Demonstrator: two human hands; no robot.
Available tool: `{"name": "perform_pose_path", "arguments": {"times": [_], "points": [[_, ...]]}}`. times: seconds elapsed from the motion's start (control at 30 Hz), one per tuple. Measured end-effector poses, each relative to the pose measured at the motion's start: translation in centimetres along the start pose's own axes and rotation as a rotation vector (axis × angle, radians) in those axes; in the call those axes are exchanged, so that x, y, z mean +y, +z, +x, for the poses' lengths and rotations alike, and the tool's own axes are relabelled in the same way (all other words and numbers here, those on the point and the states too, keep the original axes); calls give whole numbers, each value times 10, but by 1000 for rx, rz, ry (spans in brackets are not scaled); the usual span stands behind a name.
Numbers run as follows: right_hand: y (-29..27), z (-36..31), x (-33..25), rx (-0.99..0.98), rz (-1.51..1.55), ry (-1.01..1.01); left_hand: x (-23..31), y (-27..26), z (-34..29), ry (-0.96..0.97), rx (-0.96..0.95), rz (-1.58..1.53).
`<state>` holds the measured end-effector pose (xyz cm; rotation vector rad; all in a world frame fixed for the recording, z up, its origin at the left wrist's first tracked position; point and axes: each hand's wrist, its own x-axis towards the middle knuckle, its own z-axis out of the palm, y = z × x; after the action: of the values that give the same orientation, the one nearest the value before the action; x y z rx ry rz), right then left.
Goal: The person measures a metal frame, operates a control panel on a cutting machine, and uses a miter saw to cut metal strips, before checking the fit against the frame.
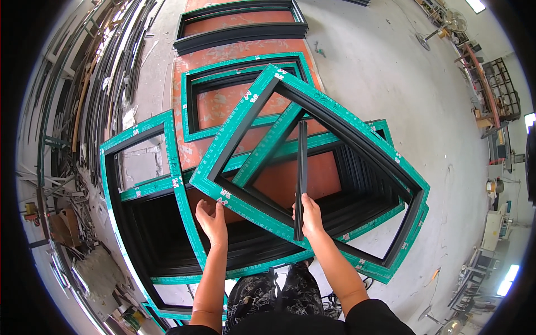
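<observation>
My right hand (309, 216) is closed around the lower part of a dark, straight profile strip (302, 162), held nearly upright over a tilted window frame. That window frame (234, 124) is black with green printed film on its face and lies askew on top of a stack of similar frames (368, 226). My left hand (213, 223) is by the tilted frame's lower left edge, thumb and fingers apart, with nothing in it. Whether its fingertips touch the frame I cannot tell. To its left, another green-faced frame (190, 223) with a crossbar leans over the stack.
Beyond the stack, more green-faced frames (186, 106) and a dark frame (240, 46) lie on a reddish board (223, 53). Long dark profiles (106, 84) line the left side. A fan (453, 22) and machinery (494, 223) stand along the right wall.
</observation>
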<state>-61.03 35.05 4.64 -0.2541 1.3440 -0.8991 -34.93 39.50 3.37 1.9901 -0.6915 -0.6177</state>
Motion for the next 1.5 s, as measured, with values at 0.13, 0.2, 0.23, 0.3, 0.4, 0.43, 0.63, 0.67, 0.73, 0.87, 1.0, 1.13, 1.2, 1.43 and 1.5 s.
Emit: {"name": "perform_pose_path", "arguments": {"times": [0.13, 0.2, 0.23, 0.3, 0.4, 0.43, 0.63, 0.67, 0.73, 0.87, 1.0, 1.13, 1.2, 1.43, 1.5], "points": [[8, 25, -3, 8, 95, -10, 20, -1, 14, 181, 71, 323], [12, 43, -6, -73, 185, 43, 37, 4, 45, 549, 150, 561], [16, 53, -6, -60, 157, 64, 47, 9, 66, 681, 71, 634], [23, 67, -4, -72, 169, 85, 66, 29, 104, 611, -143, 665], [34, 82, 0, -66, 186, 98, 90, 64, 138, 432, -352, 818], [36, 86, 1, -79, 205, 84, 95, 68, 143, 428, -352, 817], [40, 117, 17, -11, 275, 37, 112, 54, 135, 425, -391, 790], [38, 123, 19, -79, 277, 52, 116, 52, 134, 411, -404, 800], [42, 133, 26, -158, 274, 71, 127, 47, 133, 404, -414, 839], [50, 141, 35, -179, 388, 125, 143, 43, 132, 387, -419, 840], [62, 150, 37, -249, 400, 107, 150, 43, 131, 432, -386, 833], [68, 161, 43, -273, 384, 89, 148, 42, 131, 445, -383, 843], [70, 167, 47, -302, 379, 69, 145, 42, 130, 447, -389, 856], [78, 172, 51, -334, 367, 33, 130, 33, 123, 445, -394, 827], [79, 169, 49, -320, 349, 37, 126, 33, 122, 439, -403, 817]]}}
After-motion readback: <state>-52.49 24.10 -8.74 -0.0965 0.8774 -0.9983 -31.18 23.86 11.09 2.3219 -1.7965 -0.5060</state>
